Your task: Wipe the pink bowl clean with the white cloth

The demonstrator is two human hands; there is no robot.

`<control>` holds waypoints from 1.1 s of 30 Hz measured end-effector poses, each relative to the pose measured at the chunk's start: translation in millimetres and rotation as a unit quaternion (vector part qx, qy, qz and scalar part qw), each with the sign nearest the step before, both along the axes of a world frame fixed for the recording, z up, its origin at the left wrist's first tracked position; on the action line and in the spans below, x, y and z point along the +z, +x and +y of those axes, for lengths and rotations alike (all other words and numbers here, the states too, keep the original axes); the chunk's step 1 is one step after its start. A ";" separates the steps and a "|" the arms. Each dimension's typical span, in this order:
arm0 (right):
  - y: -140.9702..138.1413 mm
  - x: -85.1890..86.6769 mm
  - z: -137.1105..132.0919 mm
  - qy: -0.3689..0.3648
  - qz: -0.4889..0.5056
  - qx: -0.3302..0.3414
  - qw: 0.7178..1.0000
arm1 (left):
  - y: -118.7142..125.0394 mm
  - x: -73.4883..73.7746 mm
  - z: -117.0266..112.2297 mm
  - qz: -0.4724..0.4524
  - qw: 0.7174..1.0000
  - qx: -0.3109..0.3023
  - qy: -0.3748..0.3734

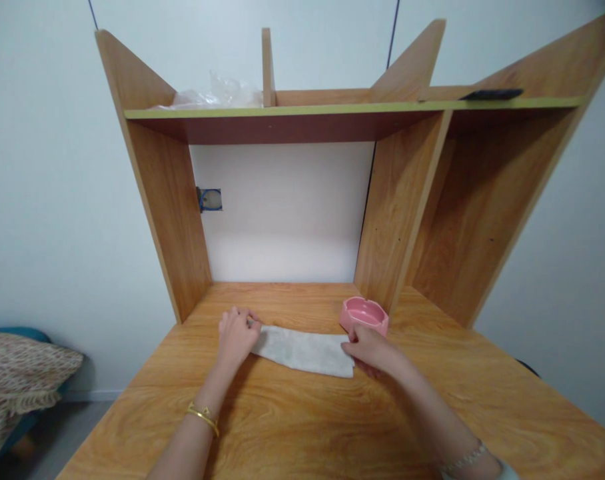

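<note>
The left hand has its grip pinched on the left end of a pale grey, folded rectangular cloth, fingertips curled over the edge, while the right hand pinches the cloth's right end, its fingers pressed together over the near right corner. The cloth lies flat on the wood-grain tabletop as a long narrow strip stretched between the two hands, its right end sitting slightly nearer the person than its left. Just behind the cloth's right end, nearly touching the right hand, stands a small round pink ceramic dish (glossy, with notches in its rim). By my reading, the step in hand is a smoothing or folding of the strip, and it would go best with both ends held evenly so the edges line up and no crease bunches in the middle; the right hand should mind the dish so close behind it. Further behind the cloth rise the wooden side panels of the hutch and a white back wall, and high above the cloth a shelf carries a crumpled clear plastic bag at its left and a flat dark object at its right.
</note>
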State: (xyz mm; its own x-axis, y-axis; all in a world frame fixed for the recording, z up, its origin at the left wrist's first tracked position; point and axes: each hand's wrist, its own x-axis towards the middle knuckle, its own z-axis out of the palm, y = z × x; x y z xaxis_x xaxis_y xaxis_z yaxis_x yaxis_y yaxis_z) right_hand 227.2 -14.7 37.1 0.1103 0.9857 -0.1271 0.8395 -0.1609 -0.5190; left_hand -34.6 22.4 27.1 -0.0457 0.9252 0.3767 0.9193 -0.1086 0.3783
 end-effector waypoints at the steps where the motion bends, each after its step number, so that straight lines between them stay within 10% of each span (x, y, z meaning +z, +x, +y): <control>1: 0.8 2.3 -0.8 0.034 -0.029 0.007 0.999 | 3.2 0.2 -1.6 0.006 0.999 -0.037 -0.004; 8: -8.0 3.4 -13.5 0.045 -0.103 0.201 0.973 | 14.3 3.1 -12.0 0.018 0.973 -0.223 -0.055; 15: -15.3 -7.8 -14.2 0.093 -0.166 0.228 0.955 | 15.2 1.1 -19.7 0.031 0.946 -0.311 -0.081; 33: -36.4 -7.9 -16.4 0.122 -0.150 0.216 0.957 | 30.6 -7.0 -21.1 0.116 0.962 -0.246 -0.002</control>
State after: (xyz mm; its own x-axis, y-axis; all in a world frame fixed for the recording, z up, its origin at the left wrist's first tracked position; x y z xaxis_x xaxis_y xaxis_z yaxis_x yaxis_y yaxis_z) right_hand 190.8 -31.1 29.1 -0.3179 0.9442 0.0861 0.9175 0.3293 -0.2230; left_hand -4.0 1.2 20.1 0.4832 0.8151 0.3195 0.8170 -0.5510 0.1703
